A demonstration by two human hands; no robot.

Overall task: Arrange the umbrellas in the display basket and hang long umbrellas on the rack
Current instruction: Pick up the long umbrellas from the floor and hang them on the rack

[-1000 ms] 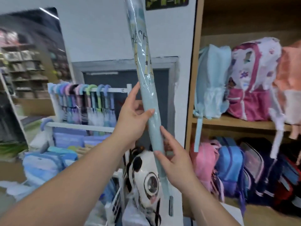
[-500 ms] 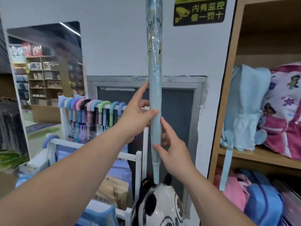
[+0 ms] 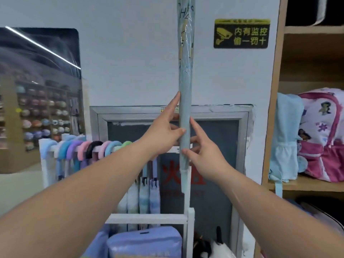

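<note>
Head view: person holds a long pale-blue umbrella (image 3: 184,116) upright in front of the white wall, still in its clear plastic sleeve. Its top runs out of frame, so I can't see the handle. Lower tip hangs just above the rack's right post.

Left hand (image 3: 163,131) is wrapped around the shaft, thumb across the front, fingers behind. Right hand (image 3: 202,155) sits just below it, index finger laid along the shaft and thumb pinching the lower part. Both hands are closed on the umbrella; grip looks light, more steering than clamping.

White rack (image 3: 189,216) is directly below and to the left. Its top rail already carries a row of hooked umbrellas (image 3: 89,149) with pastel crook handles, packed from the left end across to where the left forearm covers the rail. Whether a free slot sits behind the arm, can't tell.

My read of the step: getting the umbrella positioned to hang. To do it well:
- the hook end seems to be up out of view, so lower the umbrella until the crook is just above the rail
- turn the hook to face the same way as the others
- aim for the right end of the rail, past the green handle
- watch the sleeve, it looks slippery; tighten one hand before letting go with the other
- keep the tip clear of the post
</note>
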